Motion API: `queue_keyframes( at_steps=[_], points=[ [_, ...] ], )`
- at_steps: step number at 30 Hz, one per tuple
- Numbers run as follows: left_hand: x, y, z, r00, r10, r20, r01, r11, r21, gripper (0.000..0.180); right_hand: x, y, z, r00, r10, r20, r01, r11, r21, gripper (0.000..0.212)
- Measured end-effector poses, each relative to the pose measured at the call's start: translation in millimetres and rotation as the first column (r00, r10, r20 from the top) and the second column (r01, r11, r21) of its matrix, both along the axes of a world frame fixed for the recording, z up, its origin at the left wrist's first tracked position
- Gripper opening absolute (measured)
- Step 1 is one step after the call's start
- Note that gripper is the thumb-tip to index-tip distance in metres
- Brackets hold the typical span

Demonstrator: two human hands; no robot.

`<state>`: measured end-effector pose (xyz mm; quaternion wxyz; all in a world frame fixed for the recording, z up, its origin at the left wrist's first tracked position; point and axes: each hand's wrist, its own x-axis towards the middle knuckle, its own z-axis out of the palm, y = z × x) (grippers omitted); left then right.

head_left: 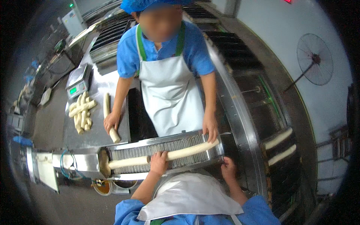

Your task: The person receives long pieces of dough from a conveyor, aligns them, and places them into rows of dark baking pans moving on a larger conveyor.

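Observation:
On the mesh conveyor [131, 152] lie two lengths of pale dough roll. My left hand [159, 163] is closed over the left end of the right-hand dough roll [191, 150], next to the end of the other dough roll [129, 162]. My right hand [228, 168] is at the conveyor's near right corner, its fingers curled; whatever they hold is too small to make out. Across the conveyor, a co-worker's hand [210, 127] touches the right end of the same roll. The co-worker's other hand [111, 122] rests on a dough roll [106, 103] on the metal table.
Several dough pieces [80, 108] are heaped on the metal table [95, 133] near a scale [78, 80]. A metal chute [62, 160] adjoins the conveyor's left end, with a bucket [102, 186] below. At right stand dark trays [283, 176], two dough strips [279, 138] and a fan [315, 58].

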<state>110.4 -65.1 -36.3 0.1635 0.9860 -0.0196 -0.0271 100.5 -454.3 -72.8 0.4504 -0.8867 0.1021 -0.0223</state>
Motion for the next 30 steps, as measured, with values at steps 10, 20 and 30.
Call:
queue_keyframes(
  at_steps=[10, 20, 30],
  points=[
    [33.1, -51.5, 41.6, 0.827, -0.238, -0.509, 0.011, 0.913, -0.409, 0.059, -25.7, 35.8, 23.2, 0.985, 0.06, -0.159, -0.012, 0.959, 0.282, 0.019],
    [46.4, -115.8, 114.4, 0.575, -0.664, -0.477, 0.025, 0.597, -0.801, 0.057, 20.0, 85.5, 54.1, 0.906, 0.143, -0.399, 0.422, -0.221, 0.879, 0.037],
    [22.2, -71.5, 81.0, 0.751, -0.412, -0.515, -0.313, 0.465, -0.828, 0.041, 7.9, -12.4, 217.0, 0.892, -0.287, -0.35, 0.357, -0.03, 0.934, 0.04]
  ],
)
